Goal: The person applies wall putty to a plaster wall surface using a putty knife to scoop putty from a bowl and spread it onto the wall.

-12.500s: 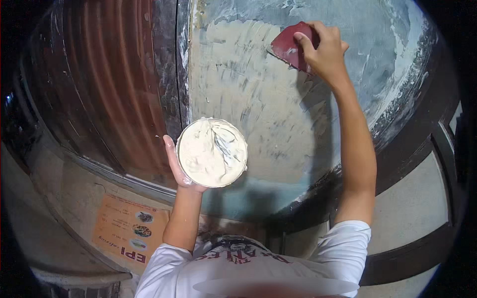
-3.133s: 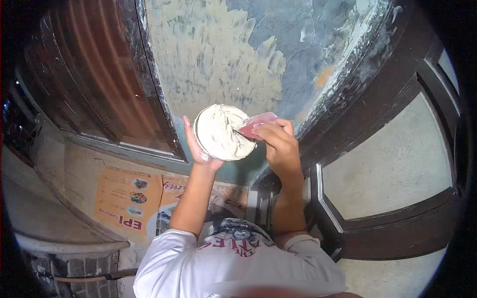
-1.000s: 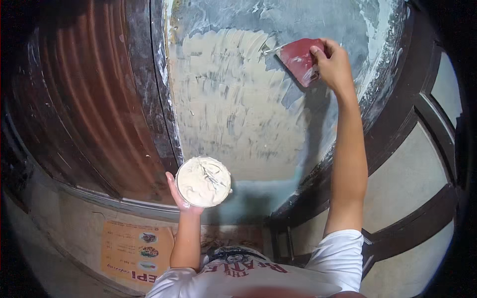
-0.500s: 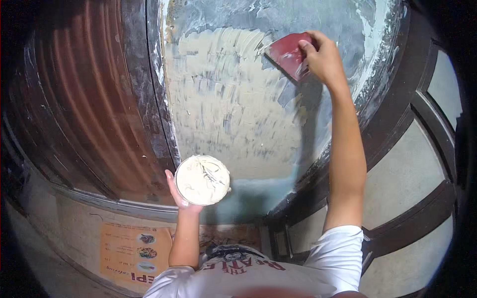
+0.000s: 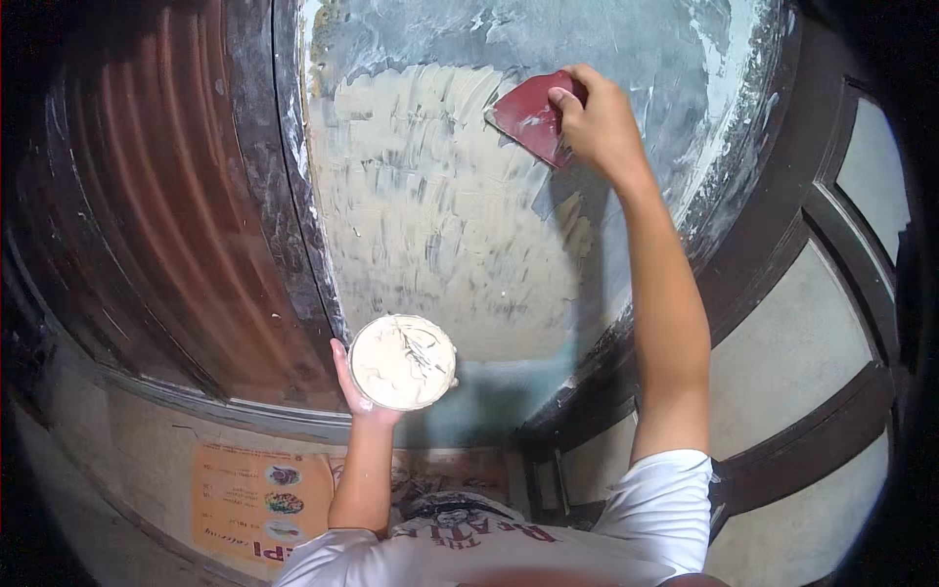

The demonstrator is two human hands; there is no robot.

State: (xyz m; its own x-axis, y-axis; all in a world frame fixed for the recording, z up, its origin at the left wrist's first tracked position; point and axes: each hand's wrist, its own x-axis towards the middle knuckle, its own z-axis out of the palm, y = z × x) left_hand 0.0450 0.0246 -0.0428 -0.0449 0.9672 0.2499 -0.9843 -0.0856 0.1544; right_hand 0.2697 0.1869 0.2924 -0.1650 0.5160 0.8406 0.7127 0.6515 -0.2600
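A red putty spreader [image 5: 533, 117] is pinched in my right hand [image 5: 599, 115], thumb on its near face. Its long edge rests on or just off the upper right border of a cream, streaky layer of filler [image 5: 430, 225] on a grey-blue wall panel [image 5: 626, 49]; I cannot tell whether it touches. Lower down, my left hand [image 5: 367, 396] supports a round tub of thick cream putty [image 5: 403, 362] from below and the side. Dark grooves mark the putty's surface. Most of the left fingers are hidden under the tub.
Left of the panel runs a dark wooden frame [image 5: 279, 147] beside a reddish-brown ridged panel [image 5: 156, 196]. On the right are dark wooden bars [image 5: 827, 430] around pale panels [image 5: 792, 303]. An orange printed sheet [image 5: 245, 499] lies at the lower left.
My right hand and the spreader have moved left and slightly down along the filler's upper border. The left hand still holds the tub, nearly in the same place.
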